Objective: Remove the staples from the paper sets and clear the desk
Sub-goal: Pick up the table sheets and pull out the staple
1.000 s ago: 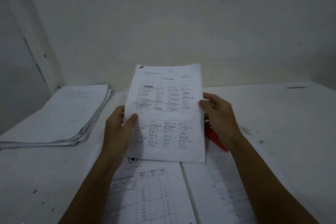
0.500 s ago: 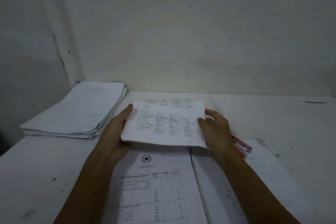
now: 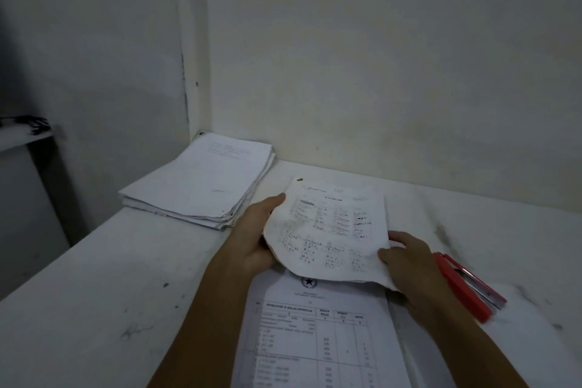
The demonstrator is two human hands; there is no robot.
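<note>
I hold a handwritten paper set low over the white desk, its far end tilted up. My left hand grips its left edge from underneath. My right hand pinches its lower right corner, thumb on top. A dark mark sits at the set's top left corner. Below it lies a printed paper set with a table and a star emblem. A red stapler lies on the desk just right of my right hand.
A thick stack of papers sits at the desk's back left corner against the wall. More sheets lie under and right of the stapler. The desk's left edge drops off beside a dark gap.
The handwritten set went from upright to nearly flat, then shifted right with its far end lifted. My view swung right, and the red stapler is now fully visible.
</note>
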